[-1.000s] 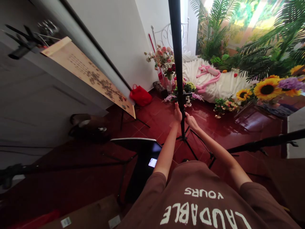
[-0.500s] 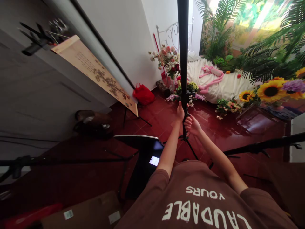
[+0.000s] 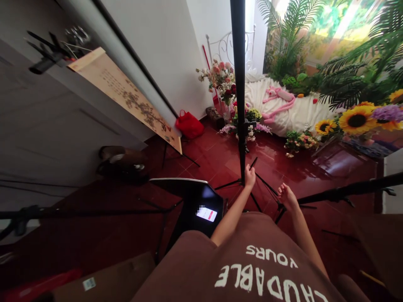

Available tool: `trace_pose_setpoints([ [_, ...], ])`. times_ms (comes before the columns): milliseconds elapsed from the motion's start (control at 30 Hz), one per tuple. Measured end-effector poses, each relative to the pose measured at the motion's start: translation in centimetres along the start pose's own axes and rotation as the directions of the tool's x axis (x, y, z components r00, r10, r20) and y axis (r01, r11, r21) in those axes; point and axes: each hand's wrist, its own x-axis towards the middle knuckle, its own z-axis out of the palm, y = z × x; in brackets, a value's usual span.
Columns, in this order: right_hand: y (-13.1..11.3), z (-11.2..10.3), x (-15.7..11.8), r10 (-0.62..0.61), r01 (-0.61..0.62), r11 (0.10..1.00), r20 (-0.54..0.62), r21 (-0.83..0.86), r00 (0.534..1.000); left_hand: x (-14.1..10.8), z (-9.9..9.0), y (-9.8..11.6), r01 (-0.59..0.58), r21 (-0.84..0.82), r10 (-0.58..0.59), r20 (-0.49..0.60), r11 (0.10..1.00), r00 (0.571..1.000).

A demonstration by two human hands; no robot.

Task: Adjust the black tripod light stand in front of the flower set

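A black upright pole (image 3: pixel 239 84) rises from tripod legs on the floor and runs past the top of the view. Beside its lower part, my left hand (image 3: pixel 250 177) is closed on a thin black rod (image 3: pixel 253 162) that sticks out above the fingers. Whether this hand also touches the pole, I cannot tell. Farther right and lower, my right hand (image 3: pixel 287 198) is away from the pole, its fingers loosely bent and apart, with nothing visible in them.
A lit phone (image 3: pixel 207 213) lies on a black surface at lower left of my hands. Other black poles (image 3: pixel 352 189) cross both sides. A hanging scroll (image 3: pixel 135 100), red bag (image 3: pixel 189 125), flowers (image 3: pixel 223 77) and a cloth-covered bed (image 3: pixel 292 115) stand beyond.
Both hands have moved down, my right hand also rightward off the pole. The thin black rod now shows in my left hand. The pole leans slightly more left at its top.
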Motion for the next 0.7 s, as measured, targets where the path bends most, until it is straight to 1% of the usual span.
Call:
trace_pose_setpoints([
  [33,0.4,-1.1,-0.5,-0.016,0.017,1.000,-0.033,0.014,0.999,-0.9,1.1,-0.4,0.065,0.019,-0.066,0.076,0.998,0.995],
  [67,0.7,-2.2,-0.9,-0.032,0.034,0.999,-0.071,0.030,0.997,-1.8,2.3,-0.7,0.107,0.039,-0.112,0.165,0.993,0.980],
  [100,1.0,-3.3,-1.4,-0.049,0.054,0.998,-0.111,0.042,0.993,-2.8,3.5,-0.8,0.123,0.053,-0.132,0.259,0.991,0.957],
  [167,1.3,-5.5,-2.5,-0.091,0.102,0.994,-0.196,0.049,0.976,-4.7,6.0,-0.6,0.101,0.044,-0.110,0.434,0.994,0.894],
  [233,1.5,-7.4,-3.6,-0.136,0.156,0.986,-0.271,0.052,0.953,-6.7,8.4,0.2,0.044,-0.002,-0.035,0.586,0.999,0.810],
  [333,1.4,-9.8,-5.5,-0.186,0.229,0.970,-0.361,0.081,0.914,-9.5,11.8,2.3,-0.073,-0.094,0.119,0.756,0.993,0.644],
  [433,0.9,-11.4,-7.1,-0.191,0.270,0.953,-0.422,0.137,0.886,-12.0,14.9,4.5,-0.186,-0.199,0.267,0.832,0.962,0.486],
  [500,0.0,-12.5,-8.0,-0.193,0.300,0.937,-0.450,0.180,0.872,-13.7,17.0,5.5,-0.212,-0.257,0.323,0.862,0.943,0.390],
  [533,-0.8,-13.0,-8.4,-0.200,0.321,0.927,-0.470,0.193,0.860,-14.4,18.1,5.8,-0.212,-0.275,0.336,0.874,0.938,0.351],
  [567,-1.7,-13.6,-8.7,-0.209,0.342,0.919,-0.493,0.195,0.845,-15.2,19.0,6.0,-0.207,-0.286,0.341,0.883,0.936,0.321],
  [600,-2.8,-14.2,-9.0,-0.218,0.356,0.916,-0.515,0.185,0.829,-15.8,19.9,6.1,-0.203,-0.288,0.340,0.890,0.936,0.303],
  [633,-4.0,-14.8,-9.3,-0.224,0.358,0.920,-0.535,0.161,0.815,-16.3,20.7,6.1,-0.201,-0.283,0.334,0.895,0.938,0.296],
  [667,-5.2,-15.4,-9.4,-0.221,0.337,0.933,-0.537,0.128,0.814,-16.8,21.4,6.0,-0.204,-0.272,0.325,0.898,0.940,0.298],
  [700,-6.4,-16.0,-9.6,-0.216,0.306,0.948,-0.525,0.090,0.823,-17.1,22.0,5.9,-0.210,-0.259,0.315,0.900,0.943,0.303],
])
